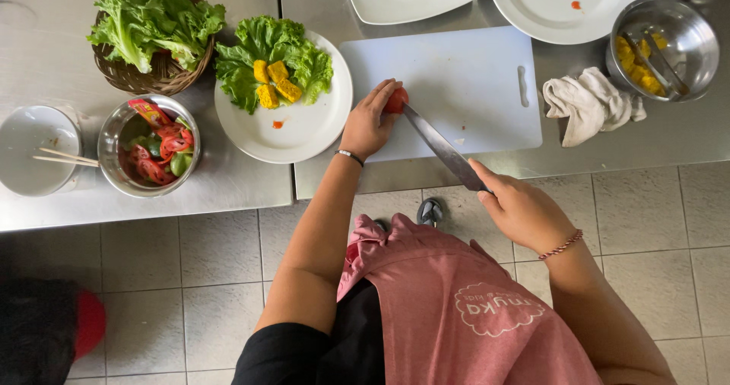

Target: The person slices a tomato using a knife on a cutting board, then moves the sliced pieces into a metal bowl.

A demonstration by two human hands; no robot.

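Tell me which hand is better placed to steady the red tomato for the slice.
Left. The left hand already rests on the small red tomato on the white plastic cutting board. The right hand is occupied holding the long steel knife.

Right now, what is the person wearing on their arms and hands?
Both arms are bare below short black sleeves. The left hand has a thin dark-and-silver bracelet at the wrist. The right hand has a reddish braided bracelet. No gloves or rings show.
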